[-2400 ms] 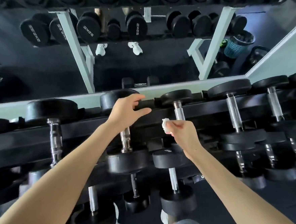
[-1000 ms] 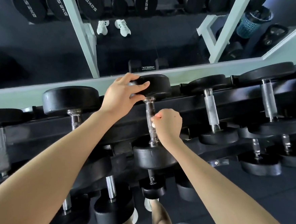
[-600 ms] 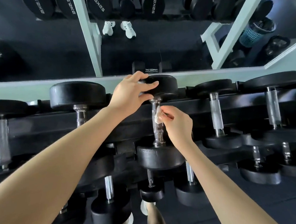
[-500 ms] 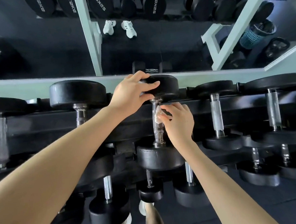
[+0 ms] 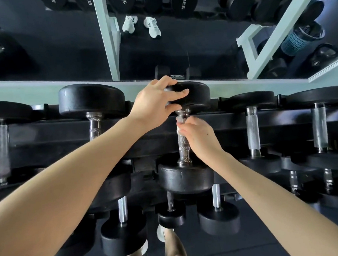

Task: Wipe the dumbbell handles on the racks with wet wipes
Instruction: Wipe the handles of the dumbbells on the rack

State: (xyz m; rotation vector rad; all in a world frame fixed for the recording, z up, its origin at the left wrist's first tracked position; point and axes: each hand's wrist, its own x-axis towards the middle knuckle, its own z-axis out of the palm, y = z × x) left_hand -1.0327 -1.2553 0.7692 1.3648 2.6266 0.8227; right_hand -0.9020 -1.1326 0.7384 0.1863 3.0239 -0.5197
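A black dumbbell with a knurled chrome handle point(image 5: 183, 145) lies on the top shelf of the black rack point(image 5: 45, 140), at the middle of the view. My left hand point(image 5: 154, 105) grips its far head point(image 5: 197, 93), thumb and fingers curled over the rubber. My right hand point(image 5: 198, 135) holds a small white wet wipe point(image 5: 178, 123) against the upper end of the handle, fingers wrapped round the bar. Most of the wipe is hidden by my fingers.
More dumbbells lie to both sides on the top shelf, such as one on the left point(image 5: 93, 125) and one on the right point(image 5: 252, 130), with smaller ones on lower shelves. A mirror point(image 5: 58, 51) behind the rack reflects racks and a blue basket point(image 5: 298, 39).
My right hand with the wipe moved up the handle from its middle to just under the far head. My left hand has stayed on that head.
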